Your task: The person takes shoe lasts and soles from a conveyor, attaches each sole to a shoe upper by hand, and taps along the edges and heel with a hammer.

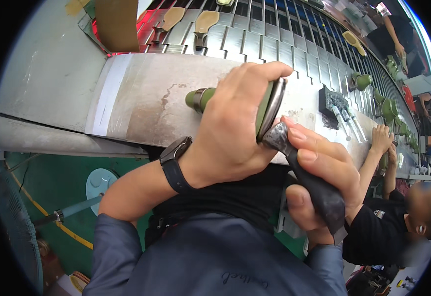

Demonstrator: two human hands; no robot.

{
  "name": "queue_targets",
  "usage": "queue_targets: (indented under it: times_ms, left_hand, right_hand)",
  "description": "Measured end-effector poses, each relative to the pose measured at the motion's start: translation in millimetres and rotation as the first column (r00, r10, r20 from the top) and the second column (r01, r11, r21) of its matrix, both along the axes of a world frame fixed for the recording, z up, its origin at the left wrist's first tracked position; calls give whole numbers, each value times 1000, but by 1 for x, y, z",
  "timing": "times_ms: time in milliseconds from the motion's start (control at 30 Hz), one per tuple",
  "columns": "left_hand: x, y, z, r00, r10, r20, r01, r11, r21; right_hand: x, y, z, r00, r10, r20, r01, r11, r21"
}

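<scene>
Green-handled piece with a shiny dark metallic rim [263,113] sits above the near edge of the worktop, its rounded handle pointing left and its rimmed head turned to the right. The left hand [232,121] is clamped around its middle, fingers bent over the upper end of the head. The right hand [331,165] is closed on a black-handled tool with a worn grey, speckled tip [321,197]; that tip meets or lies just beside the lower end of the rim, and I cannot tell which. A dark wristwatch with a black strap [176,175] circles the left wrist.

Beneath is a pale, stained metal worktop [149,81], with a white strip [109,98] across its left part. Right of the hands, a rough black block [329,101] stands next to slim clear syringes [342,124]. Beyond the worktop runs a silver slatted metal conveyor [250,42], bearing cream paddle-shaped pieces [207,22] and, farther right, more green pieces [387,108]. At the right, a co-worker in a black shirt [373,237] reaches toward the same line.
</scene>
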State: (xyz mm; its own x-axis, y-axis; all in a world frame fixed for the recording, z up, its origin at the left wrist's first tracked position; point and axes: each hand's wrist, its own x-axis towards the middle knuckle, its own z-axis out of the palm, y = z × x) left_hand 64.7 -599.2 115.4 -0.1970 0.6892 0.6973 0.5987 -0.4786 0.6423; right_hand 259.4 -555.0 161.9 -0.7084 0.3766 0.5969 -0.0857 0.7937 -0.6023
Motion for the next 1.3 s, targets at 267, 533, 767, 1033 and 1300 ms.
queue_targets:
  times_ms: [267,533,767,1033,1300]
  left_hand:
    - [8,-6,-20,997,-49,-67,58,988,143]
    - [18,-23,-41,1000,-13,-23,19,953,304]
    - [17,-48,-115,964,231,-132,-170,916,365]
    - [-1,-56,-157,891,313,-329,-289,950,122]
    - [0,-55,-159,879,361,-312,-333,932,140]
  right_hand:
    - [-2,5,15,994,-97,-52,81,963,-257]
    - [1,-13,30,990,-113,85,142,815,-563]
    - [6,-20,-30,992,104,75,-31,759,-650]
    - [13,-37,-145,954,-290,71,133,199,-971]
    - [-1,-23,-147,976,-216,-28,36,287,-957]
